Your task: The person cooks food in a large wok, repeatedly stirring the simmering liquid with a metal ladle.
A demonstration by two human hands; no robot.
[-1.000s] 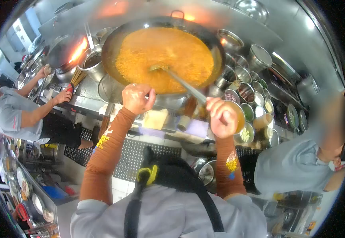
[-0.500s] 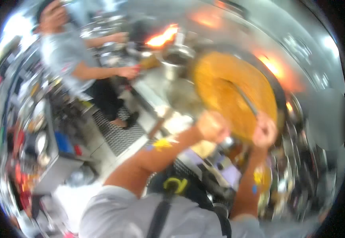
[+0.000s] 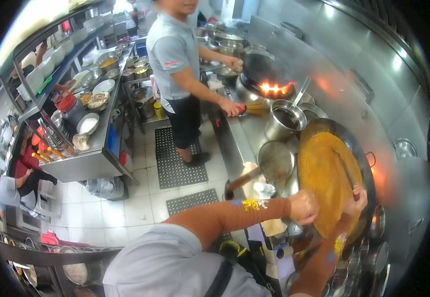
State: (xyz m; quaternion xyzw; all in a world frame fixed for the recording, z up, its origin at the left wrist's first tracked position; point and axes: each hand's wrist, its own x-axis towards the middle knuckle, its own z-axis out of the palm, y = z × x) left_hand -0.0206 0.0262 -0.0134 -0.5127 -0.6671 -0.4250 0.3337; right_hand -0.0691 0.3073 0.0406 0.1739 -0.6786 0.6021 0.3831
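A large wok (image 3: pixel 364 150) full of thick orange-yellow sauce (image 3: pixel 323 168) stands at the right. My right hand (image 3: pixel 357 199) is closed around the handle of a long-handled cooking utensil (image 3: pixel 346 171); its head is sunk in the sauce, so its kind is hidden. Over the wok's near left edge, my left hand (image 3: pixel 304 207) is curled into a fist, and whatever it may hold cannot be made out. A round strainer or pan (image 3: pixel 276 161) with a wooden handle lies left of the wok.
Flames (image 3: pixel 275 89) burn under another wok (image 3: pixel 264 65) beyond. A co-worker (image 3: pixel 173 54) stands at the stove, one hand on a bristled brush (image 3: pixel 255 109). A steel pot (image 3: pixel 285 121) holds a ladle. Left are a loaded counter (image 3: pixel 84 166) and floor mats (image 3: pixel 180 158).
My view has swung left and sharpened, so the wok and co-worker sit further right in the picture. My right hand still grips the utensil; my left hand stays closed near the wok.
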